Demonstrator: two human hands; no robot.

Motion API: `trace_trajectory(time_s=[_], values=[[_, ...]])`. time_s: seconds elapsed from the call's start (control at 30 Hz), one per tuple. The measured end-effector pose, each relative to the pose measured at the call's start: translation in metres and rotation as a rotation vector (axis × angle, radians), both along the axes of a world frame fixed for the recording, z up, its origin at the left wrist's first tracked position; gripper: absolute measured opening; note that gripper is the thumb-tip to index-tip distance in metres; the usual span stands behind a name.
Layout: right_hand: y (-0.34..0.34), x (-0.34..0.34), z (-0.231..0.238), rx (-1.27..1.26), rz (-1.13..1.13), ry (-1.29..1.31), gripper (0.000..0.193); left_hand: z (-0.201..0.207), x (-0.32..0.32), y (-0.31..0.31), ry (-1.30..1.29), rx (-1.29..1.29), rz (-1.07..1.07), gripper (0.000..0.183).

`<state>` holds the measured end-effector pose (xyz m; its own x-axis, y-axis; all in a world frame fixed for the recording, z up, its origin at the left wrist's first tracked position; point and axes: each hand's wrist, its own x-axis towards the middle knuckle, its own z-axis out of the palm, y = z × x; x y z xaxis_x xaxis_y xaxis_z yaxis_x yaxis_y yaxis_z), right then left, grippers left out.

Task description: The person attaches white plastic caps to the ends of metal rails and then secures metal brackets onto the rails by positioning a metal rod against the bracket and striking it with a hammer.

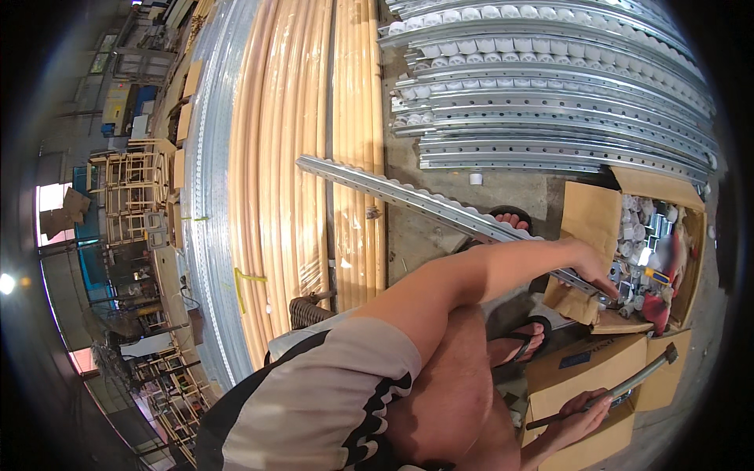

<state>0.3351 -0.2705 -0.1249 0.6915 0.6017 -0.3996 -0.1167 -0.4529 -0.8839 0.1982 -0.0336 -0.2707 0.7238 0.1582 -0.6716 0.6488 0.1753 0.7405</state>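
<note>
Rail point(416, 204), silver, lined with white rollers point(440, 198): in the head view, runs slantwise from above the tan tubes point(298, 118) at the left to beside the open upper box point(589, 216) at the right. Grasped near that right end by the left hand point(591, 267), with fingers curled over the metal. Partly hidden behind the left forearm; cannot tell whether touching the box.

In the right hand point(581, 420), a hammer point(636, 381), with fingers clenched around the shaft, head up and to the right, held over the lower box point(558, 385). Inside the upper box, a jumble of white and metal parts point(636, 228). Beyond both boxes, a stack point(565, 149) of similar silver rails with rows of white rollers. Just beside the rail, the toes point(514, 220) of 1 foot; below it, the other, in a black sandal point(522, 339).
</note>
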Motion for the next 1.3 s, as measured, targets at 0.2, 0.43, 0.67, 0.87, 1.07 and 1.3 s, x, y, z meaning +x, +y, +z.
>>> trace_trajectory(time_s=[0.2,0.43,0.67,0.87,1.07,1.3], values=[[0.005,-0.008,0.001,-0.035,-0.123,0.001,0.038,0.030,0.013,-0.017,0.175,0.276,0.052,0.099],[-0.001,0.001,0.009,-0.041,-0.260,0.030,0.040,0.060,0.077,-0.040,0.004,0.657,-0.085,0.092],[-0.014,0.016,0.003,0.094,-0.220,0.192,0.038,0.079,0.070,-0.018,0.065,0.640,-0.323,0.089],[-0.020,0.018,-0.005,0.168,-0.248,0.203,0.039,0.070,0.072,-0.021,0.019,0.737,-0.283,0.094],[-0.026,0.030,-0.009,0.070,-0.362,0.162,0.031,0.043,0.074,-0.018,-0.043,0.715,-0.256,0.096],[-0.026,0.045,0.003,0.008,-0.111,-0.045,0.031,0.059,0.089,0.011,0.029,0.688,-0.542,0.082]])
